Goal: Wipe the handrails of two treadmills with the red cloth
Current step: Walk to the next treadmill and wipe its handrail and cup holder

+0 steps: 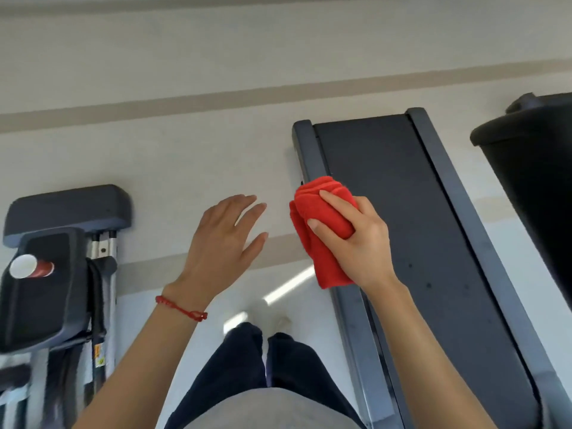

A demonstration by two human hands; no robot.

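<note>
My right hand (362,243) grips a folded red cloth (325,230) in the air, above the left side rail of a treadmill deck (402,212) that runs along the floor on the right. My left hand (223,243) hovers beside it with straight, spread fingers and holds nothing; a red string bracelet circles its wrist. On the left stands a dark treadmill console (46,274) with a padded bar behind it. No handrail is touched by the cloth.
A red paper cup (31,267) lies in the left console's holder. A black machine housing (532,181) fills the right edge. My legs and white shoes (266,317) stand on the pale striped floor between the machines.
</note>
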